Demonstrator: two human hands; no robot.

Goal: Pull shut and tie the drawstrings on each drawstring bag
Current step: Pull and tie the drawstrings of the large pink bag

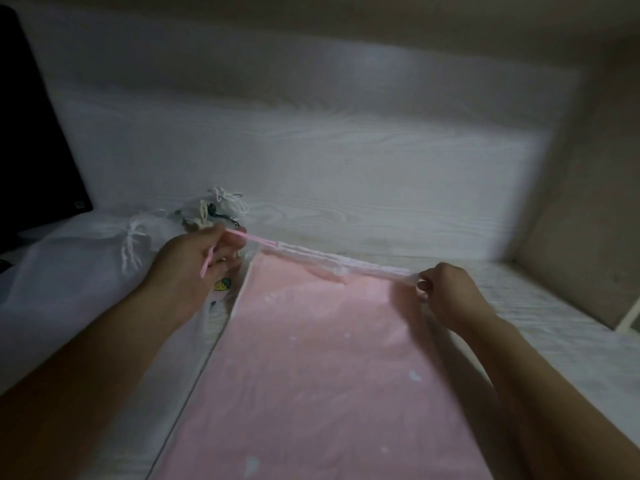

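Pink bag apparently stretched between left hand, right hand.

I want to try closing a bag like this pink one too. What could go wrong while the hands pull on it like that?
1. The left hand pinches only the thin pink drawstring; it might slip out of the fingers.
2. The right hand holds the bunched top edge of the pink bag; a hard pull might bunch it unevenly or strain the fabric.
3. The tied white bags lie right beside the left hand and might get knocked.
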